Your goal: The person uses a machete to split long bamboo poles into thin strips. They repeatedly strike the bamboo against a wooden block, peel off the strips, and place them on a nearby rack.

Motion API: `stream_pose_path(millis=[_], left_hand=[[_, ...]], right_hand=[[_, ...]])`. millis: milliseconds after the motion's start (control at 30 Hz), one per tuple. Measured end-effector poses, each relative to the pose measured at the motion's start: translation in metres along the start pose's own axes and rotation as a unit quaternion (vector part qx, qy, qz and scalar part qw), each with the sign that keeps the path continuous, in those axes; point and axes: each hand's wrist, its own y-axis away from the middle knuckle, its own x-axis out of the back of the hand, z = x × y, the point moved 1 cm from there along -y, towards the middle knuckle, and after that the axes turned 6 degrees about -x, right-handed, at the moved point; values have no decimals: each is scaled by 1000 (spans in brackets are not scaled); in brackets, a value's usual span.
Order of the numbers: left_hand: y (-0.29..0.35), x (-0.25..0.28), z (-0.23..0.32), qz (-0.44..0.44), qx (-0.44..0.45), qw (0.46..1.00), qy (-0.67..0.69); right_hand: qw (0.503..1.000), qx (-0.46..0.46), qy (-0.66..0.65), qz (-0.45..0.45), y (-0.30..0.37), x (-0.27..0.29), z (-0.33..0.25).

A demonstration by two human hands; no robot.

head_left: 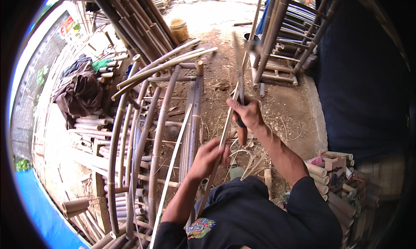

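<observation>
A long, thin bamboo strip (225, 134) slants from beside my lap up and away past both hands. My left hand (207, 158) is closed around its nearer part. Farther along, my right hand (250, 115) grips a knife (242, 136) by its wooden handle, whose butt sticks out below the fist. The blurred blade points away from me and lies close along the strip; whether its edge bites into the bamboo I cannot tell. Thin curled shavings (251, 160) lie on the ground by my legs. To the left, a paler split strip (177, 141) leans at a slant.
A bamboo frame (161, 114) stands close on my left, loose poles (160, 62) across its far end. Thick poles (134, 21) lean behind it, near a yellow bucket (179, 30). A bamboo rack (277, 36) stands far right, beside a dark sheet (359, 84). Cut bamboo (318, 173) lies near right.
</observation>
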Motion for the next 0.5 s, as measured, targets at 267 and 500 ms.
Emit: stream_pose_path(millis=[267,500], left_hand=[[-27,4,18,213,-7,951,-222],[-1,-15,23,238,-2,933,-269]], right_hand=[[796,369,481,9,31,9,18],[845,203,494,21,18,17,11]])
